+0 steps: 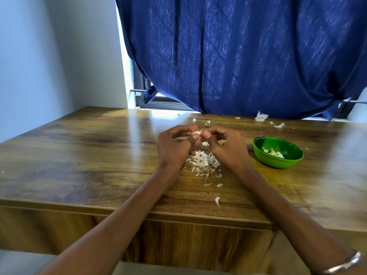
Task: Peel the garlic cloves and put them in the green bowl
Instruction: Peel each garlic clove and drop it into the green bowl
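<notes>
Both hands meet over the middle of the wooden table [79,155]. My left hand [174,147] and my right hand [226,145] each pinch one small pale garlic clove [197,132] between their fingertips. A bit of skin [205,143] hangs just under the right fingers. Below the hands lies a heap of white garlic skins [203,161]. The green bowl [294,161] stands to the right of my right hand, with a few peeled cloves [275,153] inside it.
More skin scraps lie near the table's far edge, the largest clump [261,116] under the blue curtain [238,56]. Loose flakes [217,201] lie toward the front edge. A wall stands on the left and a window frame behind the curtain.
</notes>
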Available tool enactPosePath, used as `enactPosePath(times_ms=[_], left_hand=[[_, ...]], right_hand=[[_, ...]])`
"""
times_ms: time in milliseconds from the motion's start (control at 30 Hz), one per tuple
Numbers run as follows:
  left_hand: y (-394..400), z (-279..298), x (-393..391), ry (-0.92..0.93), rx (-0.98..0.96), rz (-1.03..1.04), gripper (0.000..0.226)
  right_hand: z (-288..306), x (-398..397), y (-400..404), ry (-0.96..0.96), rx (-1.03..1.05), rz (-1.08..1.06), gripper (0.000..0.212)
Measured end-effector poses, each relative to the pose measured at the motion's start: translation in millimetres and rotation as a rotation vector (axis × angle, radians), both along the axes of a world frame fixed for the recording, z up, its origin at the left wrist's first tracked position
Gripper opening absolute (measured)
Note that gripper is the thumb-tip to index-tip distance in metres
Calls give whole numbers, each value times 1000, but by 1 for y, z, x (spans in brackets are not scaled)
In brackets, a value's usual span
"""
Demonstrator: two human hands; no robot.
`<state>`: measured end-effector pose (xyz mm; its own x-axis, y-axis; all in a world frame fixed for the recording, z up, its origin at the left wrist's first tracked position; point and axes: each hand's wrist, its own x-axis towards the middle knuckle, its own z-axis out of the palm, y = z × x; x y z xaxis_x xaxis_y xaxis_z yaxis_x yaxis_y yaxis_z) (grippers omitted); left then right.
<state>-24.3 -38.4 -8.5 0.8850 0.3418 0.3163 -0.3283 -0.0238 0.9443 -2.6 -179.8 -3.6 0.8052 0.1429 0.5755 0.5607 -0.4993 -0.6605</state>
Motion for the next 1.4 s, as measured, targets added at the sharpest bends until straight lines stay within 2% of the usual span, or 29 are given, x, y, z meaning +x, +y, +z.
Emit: enactPosePath(times_ms=[100,200,300,567,700,800,967,1200,1400], left_hand=[[1,-4,2,-65,136,53,18],[1,-5,2,-109,216,87,17],[1,-4,0,-131,218,93,15],[2,-4,1,-118,194,50,8],[0,0,-1,-15,11,-78,4],[-1,1,-3,4,-17,-144,4],[2,3,-2,-95,85,-78,10],[0,5,-5,-229,287,12,21],[0,6,-7,-278,290,23,22]], right_hand=[[4,-4,1,65,110,69,16],[4,-5,0,152,223,93,13],[4,-5,-2,193,265,96,7],[3,-4,2,278,324,147,6],[3,-4,1,275,328,202,20],[4,-6,-1,285,350,210,22],[7,-7,-2,233,362,167,14],[8,-9,-2,185,291,152,16],[6,-7,-3,139,252,154,14]])
